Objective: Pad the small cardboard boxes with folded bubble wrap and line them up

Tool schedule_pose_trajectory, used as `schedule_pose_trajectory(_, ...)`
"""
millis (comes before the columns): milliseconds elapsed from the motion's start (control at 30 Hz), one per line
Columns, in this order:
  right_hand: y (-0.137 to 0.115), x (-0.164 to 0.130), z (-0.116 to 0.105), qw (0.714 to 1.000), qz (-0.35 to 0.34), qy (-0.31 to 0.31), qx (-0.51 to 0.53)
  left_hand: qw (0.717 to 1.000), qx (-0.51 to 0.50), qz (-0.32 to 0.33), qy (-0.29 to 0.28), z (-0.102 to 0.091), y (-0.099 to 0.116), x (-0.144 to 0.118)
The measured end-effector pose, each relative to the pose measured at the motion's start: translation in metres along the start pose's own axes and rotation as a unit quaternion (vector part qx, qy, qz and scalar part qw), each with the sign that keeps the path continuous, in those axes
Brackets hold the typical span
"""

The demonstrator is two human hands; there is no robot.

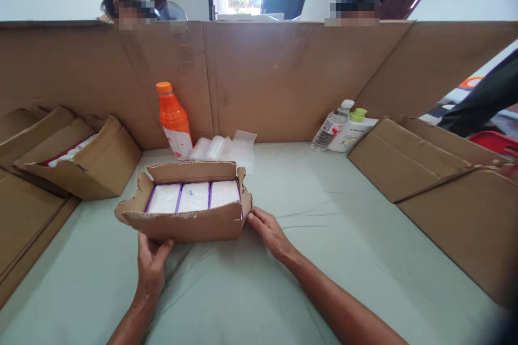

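Half curled, your left hand (151, 265) and right hand (270, 233) hold the box (190, 227); an orange bottle (175, 117) blocks twelve o'clock, a water bottle (331, 128) stands at two.

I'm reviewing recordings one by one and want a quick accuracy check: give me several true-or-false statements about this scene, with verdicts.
1. The left hand and the right hand are both at the cardboard box. True.
2. Five white packs show inside it. False: three white packs show.
3. The orange bottle is left of the clear bottle. True.
4. The clear bottle stands upright. False: it tilts.
5. The white bottle has a green top. True.
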State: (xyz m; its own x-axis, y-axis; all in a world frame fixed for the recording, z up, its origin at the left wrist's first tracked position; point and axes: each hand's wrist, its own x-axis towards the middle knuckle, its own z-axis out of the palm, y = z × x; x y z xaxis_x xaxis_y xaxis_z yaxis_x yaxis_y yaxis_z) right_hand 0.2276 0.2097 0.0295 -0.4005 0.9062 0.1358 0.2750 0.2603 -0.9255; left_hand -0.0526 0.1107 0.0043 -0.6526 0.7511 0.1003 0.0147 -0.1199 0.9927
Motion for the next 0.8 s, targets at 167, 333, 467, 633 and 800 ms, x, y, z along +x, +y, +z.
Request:
schedule_pose_trajectory(167,0.028,0.072,-0.034,0.967,-0.058,0.086,-0.233,0.999,-0.005,-0.039,0.027,-0.009,-0.02,-0.004)
schedule_pose_trajectory(333,0.052,0.142,-0.033,0.943,-0.058,0.094,-0.313,0.997,-0.016,-0.065,0.035,-0.014,-0.025,-0.004)
schedule_pose_trajectory(467,0.051,0.15,-0.042,0.927,-0.06,0.117,-0.353,0.997,-0.019,-0.068,0.032,-0.016,-0.027,-0.003)
schedule_pose_trajectory(633,0.021,0.091,-0.077,0.908,-0.094,0.116,-0.39,0.998,-0.027,-0.052,0.016,-0.013,-0.021,-0.002)
schedule_pose_trajectory(800,-0.014,-0.009,-0.103,0.915,-0.129,-0.055,-0.378,0.999,-0.033,-0.033,-0.009,-0.01,-0.011,-0.001)
